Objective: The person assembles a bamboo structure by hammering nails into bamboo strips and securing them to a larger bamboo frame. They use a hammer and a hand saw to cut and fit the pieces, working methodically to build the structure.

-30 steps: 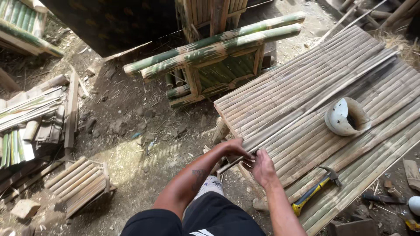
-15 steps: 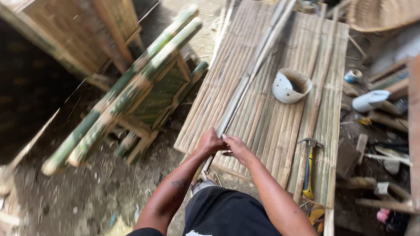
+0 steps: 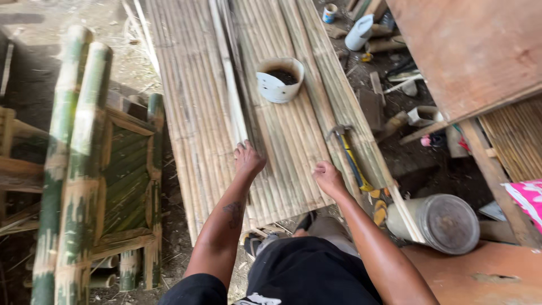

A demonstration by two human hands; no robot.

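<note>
A wide panel of bamboo slats (image 3: pixel 192 113) lies in front of me. A long pale bamboo slat (image 3: pixel 228 85) rests lengthwise on it. My left hand (image 3: pixel 248 158) is curled on the near end of that slat. Resting on the panel a little to the right is my right hand (image 3: pixel 328 178), fingers closed, with nothing visible in it. A hammer with a yellow and blue handle (image 3: pixel 351 158) lies just right of my right hand. A white pot with dark contents (image 3: pixel 279 79) stands farther up the panel.
A green bamboo chair frame (image 3: pixel 84 169) stands at the left. At the right are a plywood board (image 3: pixel 474 51), a round metal-lidded can (image 3: pixel 446 223), a white bottle (image 3: pixel 359 33), scattered wood scraps and a pink cloth (image 3: pixel 528 200).
The view has swung so the panel now runs straight ahead. My right hand has come off the slat and moved right towards the hammer. The left hand stays on the slat's end.
</note>
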